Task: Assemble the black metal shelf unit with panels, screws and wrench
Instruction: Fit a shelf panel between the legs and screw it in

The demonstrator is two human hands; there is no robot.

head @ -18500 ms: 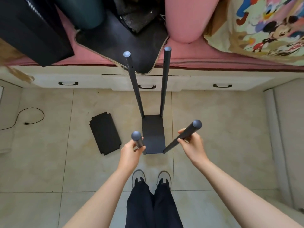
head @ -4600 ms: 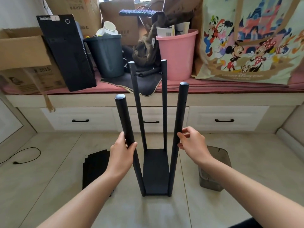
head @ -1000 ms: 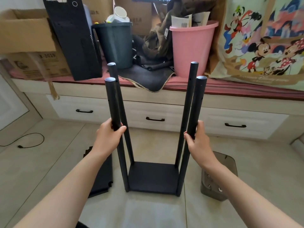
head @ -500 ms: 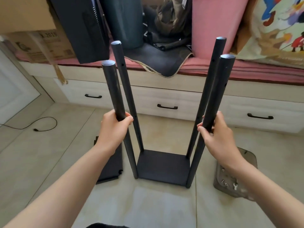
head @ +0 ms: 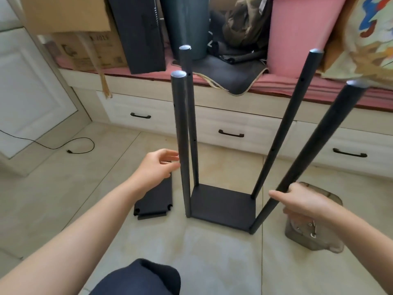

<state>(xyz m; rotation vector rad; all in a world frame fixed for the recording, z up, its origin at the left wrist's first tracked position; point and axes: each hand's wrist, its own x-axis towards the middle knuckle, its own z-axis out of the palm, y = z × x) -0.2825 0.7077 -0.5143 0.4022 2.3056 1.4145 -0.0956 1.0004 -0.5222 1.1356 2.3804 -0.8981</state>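
The frame stands on the floor at frame center: four posts (head: 180,145) rise from one base panel (head: 221,207), set upright, likely so the next shelf can go in between them. The left hand (head: 157,169) hangs open just beside the near left post, gripping nothing. The right hand (head: 302,203), at lower right, rests against the near right post, which leans outward; whether it grips is unclear. One spare panel (head: 155,201) lies left. One tray (head: 314,226) of screws sits right.

Beige tiled floor (head: 63,188) meets white drawers (head: 229,128) under a pink-cushioned bench (head: 276,86).
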